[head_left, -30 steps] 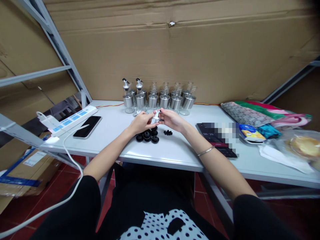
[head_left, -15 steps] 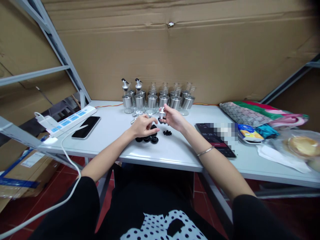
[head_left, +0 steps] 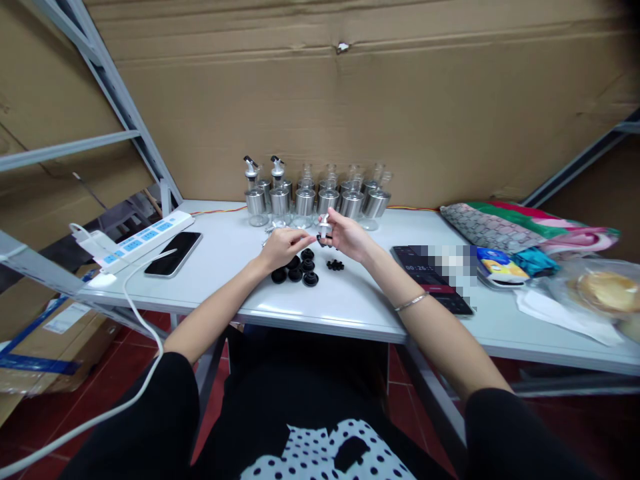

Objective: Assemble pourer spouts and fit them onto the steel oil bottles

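Head view: silver-and-black, spout-shaped, seemingly plastic pourer (head_left: 324, 229); likely light, stiff; best held mid-body; right grip (head_left: 349, 237) clamped on it; left grip (head_left: 283, 249) unclear.

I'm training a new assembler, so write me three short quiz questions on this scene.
1. Which hand grips the silver pourer spout?
2. True or false: the black stoppers lie nearer the front edge of the table than the bottles do.
3. How many bottles carry mounted pourers? A) one B) two C) four

Key: 1. The right hand. 2. True. 3. B.
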`<state>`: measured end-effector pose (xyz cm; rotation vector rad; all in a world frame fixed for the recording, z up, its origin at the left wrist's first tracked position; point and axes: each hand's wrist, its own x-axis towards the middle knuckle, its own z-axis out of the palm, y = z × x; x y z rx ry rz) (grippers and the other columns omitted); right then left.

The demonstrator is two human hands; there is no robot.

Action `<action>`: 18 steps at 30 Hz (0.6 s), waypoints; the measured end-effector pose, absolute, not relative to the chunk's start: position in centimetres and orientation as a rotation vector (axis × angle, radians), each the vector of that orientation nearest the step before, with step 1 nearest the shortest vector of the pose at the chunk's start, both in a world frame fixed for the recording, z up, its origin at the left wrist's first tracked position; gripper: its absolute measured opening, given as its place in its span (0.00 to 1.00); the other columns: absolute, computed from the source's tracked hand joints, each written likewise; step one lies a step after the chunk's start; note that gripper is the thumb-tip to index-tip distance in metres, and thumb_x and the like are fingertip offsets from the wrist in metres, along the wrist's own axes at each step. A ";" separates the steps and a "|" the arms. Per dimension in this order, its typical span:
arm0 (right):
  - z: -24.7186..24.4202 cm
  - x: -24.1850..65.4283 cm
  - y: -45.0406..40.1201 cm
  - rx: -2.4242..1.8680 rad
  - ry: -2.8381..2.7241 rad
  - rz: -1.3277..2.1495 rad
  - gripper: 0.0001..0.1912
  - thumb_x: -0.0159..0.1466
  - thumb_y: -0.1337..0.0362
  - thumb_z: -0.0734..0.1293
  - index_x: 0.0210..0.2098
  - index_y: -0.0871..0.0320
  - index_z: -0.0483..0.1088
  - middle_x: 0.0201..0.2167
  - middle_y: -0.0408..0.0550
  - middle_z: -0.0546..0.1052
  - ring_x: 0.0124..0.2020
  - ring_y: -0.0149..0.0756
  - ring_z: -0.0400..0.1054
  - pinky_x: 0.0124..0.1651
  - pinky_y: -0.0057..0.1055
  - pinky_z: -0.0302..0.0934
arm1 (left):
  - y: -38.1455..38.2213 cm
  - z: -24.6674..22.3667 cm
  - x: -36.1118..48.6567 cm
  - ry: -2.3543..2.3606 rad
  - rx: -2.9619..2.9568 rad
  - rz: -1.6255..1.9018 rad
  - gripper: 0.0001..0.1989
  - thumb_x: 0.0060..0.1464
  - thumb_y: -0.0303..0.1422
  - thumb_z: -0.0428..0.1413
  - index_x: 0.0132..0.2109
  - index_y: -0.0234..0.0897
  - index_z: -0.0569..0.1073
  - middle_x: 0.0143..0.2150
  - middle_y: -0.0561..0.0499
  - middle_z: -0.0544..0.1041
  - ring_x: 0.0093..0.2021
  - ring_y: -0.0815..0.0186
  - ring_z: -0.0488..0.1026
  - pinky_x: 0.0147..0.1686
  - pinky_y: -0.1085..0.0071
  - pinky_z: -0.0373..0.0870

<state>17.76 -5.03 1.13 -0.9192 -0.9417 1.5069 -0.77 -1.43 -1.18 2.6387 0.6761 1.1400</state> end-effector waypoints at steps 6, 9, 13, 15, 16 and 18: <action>1.0 17.8 -5.4 -0.910 -1.061 1.613 0.14 0.62 0.53 0.67 0.29 0.58 0.71 0.27 0.44 0.75 0.28 0.30 0.70 0.31 0.26 0.66 | -1.5 -0.8 -0.9 0.680 2.540 1.226 0.34 0.60 0.57 0.38 0.30 0.36 0.75 0.19 0.54 0.70 0.20 0.71 0.65 0.25 0.74 0.60; 1.0 17.3 -6.0 -0.858 -1.153 1.773 0.13 0.63 0.55 0.66 0.31 0.59 0.71 0.31 0.47 0.77 0.32 0.33 0.73 0.37 0.32 0.69 | -2.0 -0.6 -1.0 0.751 2.485 1.428 0.32 0.62 0.54 0.37 0.29 0.36 0.73 0.20 0.53 0.71 0.23 0.70 0.67 0.27 0.72 0.62; 1.0 16.5 -6.7 -0.752 -1.233 1.873 0.11 0.61 0.57 0.69 0.33 0.60 0.72 0.31 0.46 0.76 0.33 0.35 0.75 0.40 0.34 0.70 | -2.4 -0.1 -0.8 0.736 2.516 1.664 0.30 0.64 0.51 0.36 0.27 0.37 0.70 0.23 0.51 0.72 0.25 0.68 0.66 0.30 0.70 0.63; 1.0 16.5 -6.8 -0.713 -1.253 1.886 0.11 0.59 0.57 0.71 0.33 0.60 0.72 0.29 0.44 0.75 0.32 0.34 0.75 0.38 0.31 0.70 | -2.2 0.1 -0.5 0.719 2.580 1.691 0.30 0.65 0.50 0.35 0.28 0.38 0.70 0.23 0.51 0.72 0.25 0.68 0.65 0.30 0.70 0.62; 1.1 16.6 -6.8 -0.703 -1.258 1.892 0.12 0.58 0.57 0.72 0.33 0.60 0.72 0.28 0.44 0.75 0.32 0.34 0.75 0.36 0.30 0.70 | -2.0 0.2 -0.2 0.715 2.615 1.687 0.30 0.65 0.50 0.34 0.29 0.38 0.69 0.23 0.52 0.71 0.25 0.68 0.65 0.30 0.70 0.62; 1.1 16.8 -6.7 -0.693 -1.249 1.889 0.12 0.58 0.57 0.72 0.32 0.60 0.73 0.27 0.43 0.74 0.30 0.33 0.75 0.32 0.27 0.69 | -1.6 0.4 0.3 0.690 2.663 1.691 0.29 0.65 0.49 0.34 0.29 0.38 0.69 0.21 0.52 0.70 0.24 0.68 0.64 0.29 0.70 0.61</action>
